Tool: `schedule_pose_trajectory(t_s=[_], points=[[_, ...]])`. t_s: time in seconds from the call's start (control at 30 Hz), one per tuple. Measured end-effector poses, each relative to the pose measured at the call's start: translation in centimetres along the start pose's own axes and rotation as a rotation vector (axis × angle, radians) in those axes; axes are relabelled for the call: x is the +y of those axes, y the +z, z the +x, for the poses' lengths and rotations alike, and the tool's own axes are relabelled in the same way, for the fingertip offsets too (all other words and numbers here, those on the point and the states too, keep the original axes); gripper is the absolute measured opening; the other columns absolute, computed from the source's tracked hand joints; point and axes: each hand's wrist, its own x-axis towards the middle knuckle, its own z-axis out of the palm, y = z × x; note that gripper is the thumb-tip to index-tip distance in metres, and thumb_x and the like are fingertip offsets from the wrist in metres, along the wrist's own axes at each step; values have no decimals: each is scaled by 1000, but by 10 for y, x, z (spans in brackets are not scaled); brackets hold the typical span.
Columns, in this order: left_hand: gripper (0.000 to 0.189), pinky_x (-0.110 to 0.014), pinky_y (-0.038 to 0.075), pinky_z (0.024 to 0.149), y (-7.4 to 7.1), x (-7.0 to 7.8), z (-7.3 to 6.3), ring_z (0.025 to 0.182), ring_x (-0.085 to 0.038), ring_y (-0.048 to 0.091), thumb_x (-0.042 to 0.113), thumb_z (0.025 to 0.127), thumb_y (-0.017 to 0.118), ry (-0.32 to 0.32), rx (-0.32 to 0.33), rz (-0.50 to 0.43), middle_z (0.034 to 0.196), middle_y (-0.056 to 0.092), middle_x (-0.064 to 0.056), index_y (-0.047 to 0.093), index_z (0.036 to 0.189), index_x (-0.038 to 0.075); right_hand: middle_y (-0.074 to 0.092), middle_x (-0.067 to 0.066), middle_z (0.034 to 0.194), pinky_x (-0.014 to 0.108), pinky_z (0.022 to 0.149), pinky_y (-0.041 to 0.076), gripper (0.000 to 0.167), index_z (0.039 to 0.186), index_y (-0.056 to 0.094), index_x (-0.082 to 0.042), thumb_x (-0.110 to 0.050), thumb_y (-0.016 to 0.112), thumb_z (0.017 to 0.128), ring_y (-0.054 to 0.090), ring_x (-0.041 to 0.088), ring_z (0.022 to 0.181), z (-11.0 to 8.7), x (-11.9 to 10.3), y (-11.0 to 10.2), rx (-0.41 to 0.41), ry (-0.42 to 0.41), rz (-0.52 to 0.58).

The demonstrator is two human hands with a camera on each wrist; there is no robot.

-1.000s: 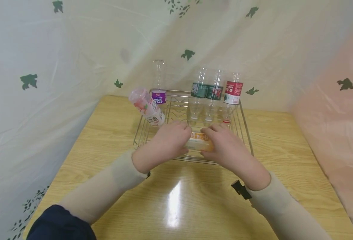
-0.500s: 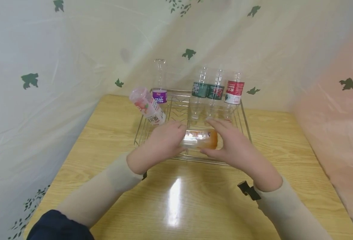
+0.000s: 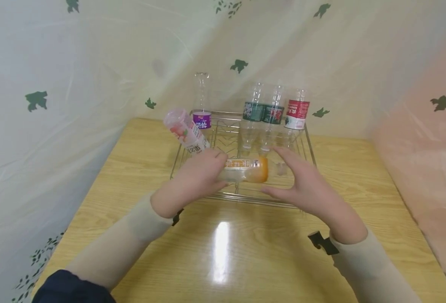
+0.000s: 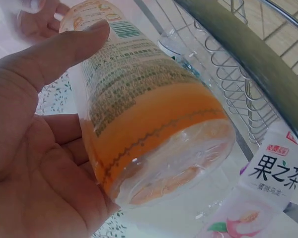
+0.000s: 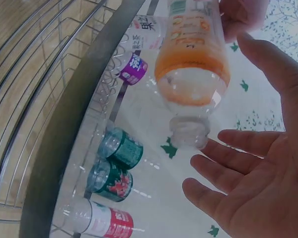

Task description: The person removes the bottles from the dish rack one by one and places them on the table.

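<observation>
My left hand (image 3: 190, 179) grips a clear plastic bottle (image 3: 245, 169) with an orange label, held on its side over the wire rack (image 3: 238, 197). In the left wrist view the thumb lies along the bottle's label (image 4: 154, 89) and its base faces the camera. My right hand (image 3: 310, 187) is apart from the bottle's other end, fingers and thumb spread. The right wrist view shows the bottle's bare neck (image 5: 189, 131) close to those right fingers, with no cap on it.
In the rack, a pink peach-tea bottle (image 3: 185, 130) leans left near a purple-labelled bottle (image 3: 201, 120). Two green-labelled bottles (image 3: 254, 111) and a red-labelled bottle (image 3: 297, 113) stand neck down along the back right. A patterned sheet (image 3: 132, 50) hangs behind the wooden table (image 3: 268, 252).
My right hand has let go of the orange-labelled bottle and drawn away to the right, its fingers opening. The left hand has shifted a little left with the bottle.
</observation>
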Motion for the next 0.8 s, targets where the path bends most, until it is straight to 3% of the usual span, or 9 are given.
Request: schedule_pose_trajectory(t_s=[0.13, 0.27, 0.5, 0.63, 0.8], points=[[55, -38, 54, 92, -2, -6, -3, 103, -25, 60, 35, 86, 84, -7, 18, -23, 112, 64, -10, 61, 121, -1, 29, 10, 163, 62, 114, 30, 108, 162, 25, -14, -48, 86, 80, 26, 35, 148, -6, 5, -3, -10, 57, 19], [55, -38, 55, 89, -3, -10, -7, 101, -25, 60, 31, 85, 84, -14, 42, -73, 109, 64, -9, 60, 123, -2, 32, 6, 162, 64, 113, 30, 107, 163, 25, -21, -51, 86, 79, 28, 34, 147, -12, 13, -5, 0, 63, 43], [65, -42, 56, 91, -3, -17, -15, 108, -29, 60, 29, 86, 84, -35, 97, -122, 121, 64, -15, 56, 133, -5, 30, 5, 163, 68, 110, 30, 108, 162, 23, -32, -49, 88, 78, 27, 36, 147, -23, 27, -9, -2, 89, 47], [67, -44, 54, 95, -3, -23, -20, 113, -31, 60, 27, 85, 85, -41, 128, -166, 124, 64, -17, 54, 135, -5, 25, 11, 165, 70, 110, 29, 111, 164, 19, -32, -53, 86, 78, 25, 41, 147, -29, 33, -10, -26, 126, 35], [68, -46, 52, 99, 0, -30, -23, 115, -32, 60, 26, 85, 86, -40, 169, -198, 127, 63, -19, 54, 136, -5, 19, 16, 165, 71, 110, 26, 113, 164, 21, -22, -56, 84, 78, 19, 42, 149, -36, 41, -10, -34, 178, 41]])
